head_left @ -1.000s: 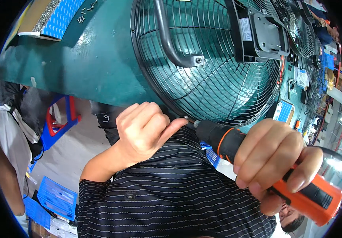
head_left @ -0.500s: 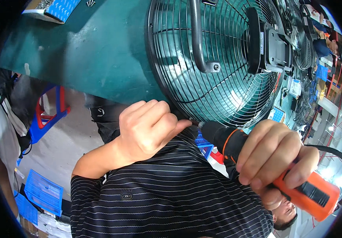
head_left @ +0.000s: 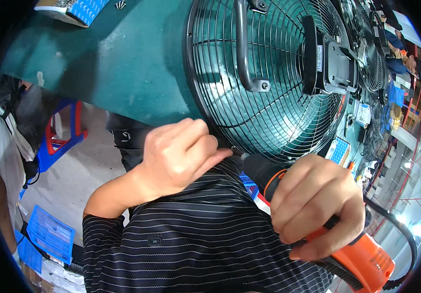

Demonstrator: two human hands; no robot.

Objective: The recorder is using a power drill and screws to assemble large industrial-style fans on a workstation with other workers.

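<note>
My right hand is wrapped round a corded orange-and-black electric drill, its chuck end toward the left. At the tip of its bit is my left hand, closed, with thumb and forefinger pinched together. Whatever the pinch holds is too small to make out. Both hands are at the near edge of a round black wire fan guard lying on the green table. A bent metal tube handle is fixed across the guard by screws, and a black motor housing sits at its centre.
On the green table, a blue-and-white box and several loose screws lie at the far left. More fans stand along the right, with people beyond. A blue-and-red stool and blue plastic crates are on the floor to the left.
My right hand and the drill have shifted left and down, and the drill's rear end has dropped. My left hand keeps its pinch by the bit, slightly further left.
</note>
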